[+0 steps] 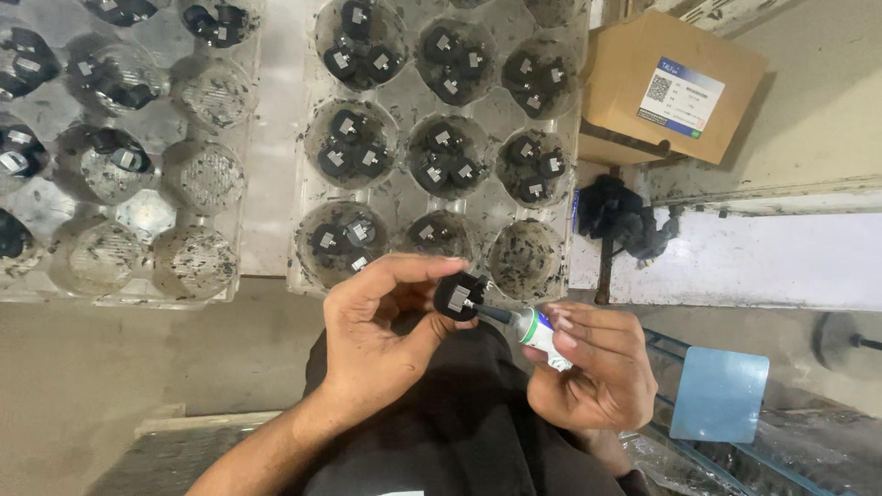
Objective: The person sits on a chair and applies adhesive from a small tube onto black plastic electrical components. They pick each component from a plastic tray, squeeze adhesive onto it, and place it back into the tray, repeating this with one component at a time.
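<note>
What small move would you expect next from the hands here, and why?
Probably a gentle squeeze of the small tube in the right hand: its dark nozzle tip already meets the small black part pinched in the left hand, above the clear tray of similar parts.

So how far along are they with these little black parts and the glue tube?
Most cups of the middle clear tray hold small black parts, apparently finished or waiting. In hand: the left hand pinches one black part while the right hand touches a small tube to it. One cup looks empty, as do several in the left tray.
</note>
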